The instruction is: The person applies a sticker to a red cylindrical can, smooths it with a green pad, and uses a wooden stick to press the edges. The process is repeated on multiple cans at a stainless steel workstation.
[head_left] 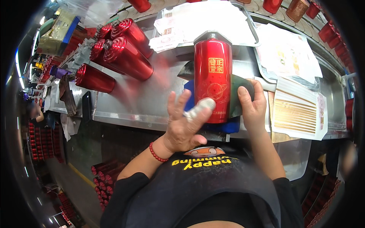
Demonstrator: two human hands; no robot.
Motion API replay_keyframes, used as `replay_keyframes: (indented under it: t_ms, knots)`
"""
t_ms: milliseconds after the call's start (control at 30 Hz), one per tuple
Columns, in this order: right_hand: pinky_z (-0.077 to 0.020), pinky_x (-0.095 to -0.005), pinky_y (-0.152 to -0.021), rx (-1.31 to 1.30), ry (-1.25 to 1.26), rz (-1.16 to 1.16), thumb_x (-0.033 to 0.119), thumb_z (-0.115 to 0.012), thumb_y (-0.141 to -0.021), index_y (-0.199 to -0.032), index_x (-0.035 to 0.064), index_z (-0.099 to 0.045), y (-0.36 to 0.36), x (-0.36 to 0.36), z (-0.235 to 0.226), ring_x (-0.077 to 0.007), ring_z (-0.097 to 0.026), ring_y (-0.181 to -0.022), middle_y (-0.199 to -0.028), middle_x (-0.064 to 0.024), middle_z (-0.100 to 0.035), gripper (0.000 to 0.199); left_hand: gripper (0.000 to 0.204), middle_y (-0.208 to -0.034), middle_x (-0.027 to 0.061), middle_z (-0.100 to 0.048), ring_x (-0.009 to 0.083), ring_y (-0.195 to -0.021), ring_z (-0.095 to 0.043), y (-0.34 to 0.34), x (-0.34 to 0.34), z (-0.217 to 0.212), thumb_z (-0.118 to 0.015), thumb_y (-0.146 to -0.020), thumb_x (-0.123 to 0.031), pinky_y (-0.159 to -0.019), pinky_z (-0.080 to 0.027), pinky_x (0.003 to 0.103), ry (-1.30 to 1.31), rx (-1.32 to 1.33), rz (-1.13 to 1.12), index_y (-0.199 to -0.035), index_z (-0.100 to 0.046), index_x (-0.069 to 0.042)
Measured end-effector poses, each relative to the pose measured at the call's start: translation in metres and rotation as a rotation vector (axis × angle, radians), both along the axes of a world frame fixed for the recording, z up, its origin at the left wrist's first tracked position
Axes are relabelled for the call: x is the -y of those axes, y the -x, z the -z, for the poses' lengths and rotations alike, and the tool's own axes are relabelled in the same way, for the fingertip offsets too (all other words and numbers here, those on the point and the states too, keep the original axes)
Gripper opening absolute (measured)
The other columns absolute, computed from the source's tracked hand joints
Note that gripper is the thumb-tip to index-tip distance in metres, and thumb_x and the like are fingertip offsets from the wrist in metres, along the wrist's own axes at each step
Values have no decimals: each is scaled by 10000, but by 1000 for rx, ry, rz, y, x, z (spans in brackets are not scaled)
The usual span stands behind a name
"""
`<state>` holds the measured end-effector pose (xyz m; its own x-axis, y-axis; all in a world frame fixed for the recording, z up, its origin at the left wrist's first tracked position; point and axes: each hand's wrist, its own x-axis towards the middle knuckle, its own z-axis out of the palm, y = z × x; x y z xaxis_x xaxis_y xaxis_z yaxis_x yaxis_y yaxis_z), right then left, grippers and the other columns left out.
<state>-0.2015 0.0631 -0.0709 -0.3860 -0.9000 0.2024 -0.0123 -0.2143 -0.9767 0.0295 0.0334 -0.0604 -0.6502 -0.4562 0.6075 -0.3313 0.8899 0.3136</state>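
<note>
A glossy red bottle (213, 81) with a gold square emblem and a fine gold pattern lies before me, neck end away. Blue material (224, 126) shows beneath its near end and at its left side. My left hand (190, 121) is at the bottle's lower left, its fingers spread and holding nothing. White wrapping covers one finger. My right hand (254, 102) has thumb and fingers closed on a dark, rounded flat piece (240, 97) along the bottle's right side. What that piece is, I cannot make out.
Several red bottles (131, 60) lie on the metal bench at the left. Printed white sheets (205, 19) cover a tray at the back; more sheets (285, 49) are at the right. Gold-striped transfers (296, 110) lie near my right arm. A dark pointed piece (187, 71) shows behind the bottle.
</note>
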Motion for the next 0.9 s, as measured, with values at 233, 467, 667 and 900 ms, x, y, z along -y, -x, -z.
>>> replay_keyframes:
  t_ms: [233,467,667,900]
  knots:
    - [-488,-241,-770,25,9,-5,211,-645,-1013,-1158,-4,-566,-1,-1,1,-75,-563,-847,-931,-26,-647,271,738,-1619,196,-348,398,-1532,-214,24,17,-1,-454,-1067,-444,-1245,-117,471,-395,-233,-22,-1579,-248,46]
    - [-461,-351,-748,-803,484,33,104,-731,-838,-1018,85,-708,13,1,-39,-224,-599,-818,-895,-50,-619,183,808,-1669,244,-163,331,-1544,-198,29,13,-3,-516,-1063,-337,-1244,-149,419,-866,-441,87,-1611,-61,44]
    - [-390,-393,-749,-905,510,-355,137,-761,-643,-987,119,-719,5,-34,-54,-197,-535,-776,-872,-13,-561,347,724,-1498,169,-477,341,-1504,-280,18,33,-17,-375,-1051,-579,-1249,-89,483,-245,-81,70,-1499,-427,-13]
    - [-414,-377,-746,-621,191,-376,106,-777,-802,-985,74,-694,25,-21,-68,-271,-603,-751,-845,-79,-645,204,702,-1319,57,-678,289,-1436,-379,30,107,-52,-303,-1040,-643,-1241,-54,487,63,151,88,-1388,-637,-133]
